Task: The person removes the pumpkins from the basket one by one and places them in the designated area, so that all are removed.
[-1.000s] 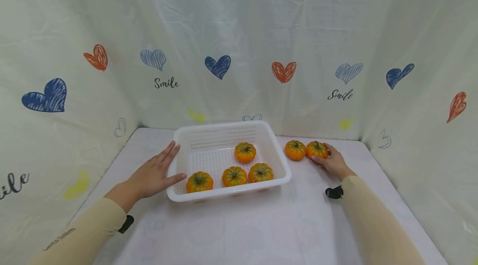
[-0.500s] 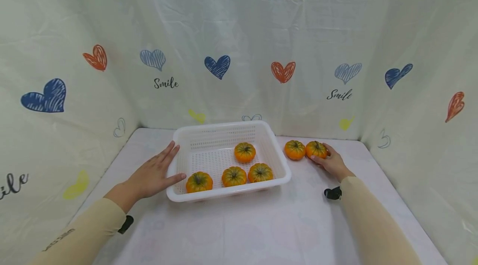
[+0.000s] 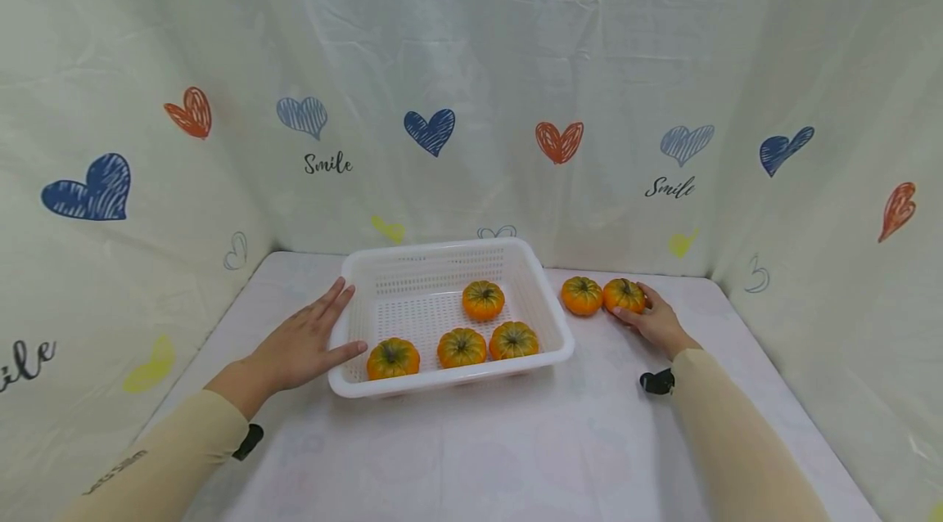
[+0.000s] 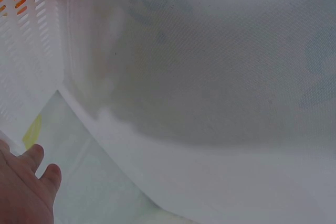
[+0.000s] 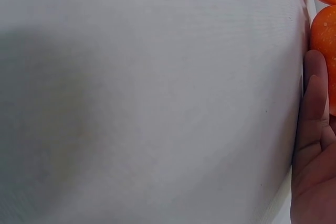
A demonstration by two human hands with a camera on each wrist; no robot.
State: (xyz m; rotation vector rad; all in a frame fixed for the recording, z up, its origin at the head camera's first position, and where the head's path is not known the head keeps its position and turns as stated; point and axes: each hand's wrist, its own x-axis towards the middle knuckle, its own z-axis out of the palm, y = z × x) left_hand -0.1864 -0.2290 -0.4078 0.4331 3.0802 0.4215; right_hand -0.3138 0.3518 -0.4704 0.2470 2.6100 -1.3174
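A white plastic basket (image 3: 449,380) with slotted walls sits on the table, several small orange-and-green pumpkins (image 3: 483,301) inside it. My left hand (image 3: 295,342) rests on the basket's left rim, fingers straight and spread; part of it shows in the left wrist view beside the slotted wall. To the right of the basket, two more pumpkins stand side by side on the table. My right hand (image 3: 658,324) grips the outer pumpkin (image 3: 623,295), thumb at its front and fingers round its right side. The other pumpkin (image 3: 581,295) lies between it and the basket.
A white cloth covers the table (image 3: 471,456). Behind and on both sides hangs a pale curtain (image 3: 486,64) printed with hearts, close to the table's back edge. Both forearms come in from the front corners.
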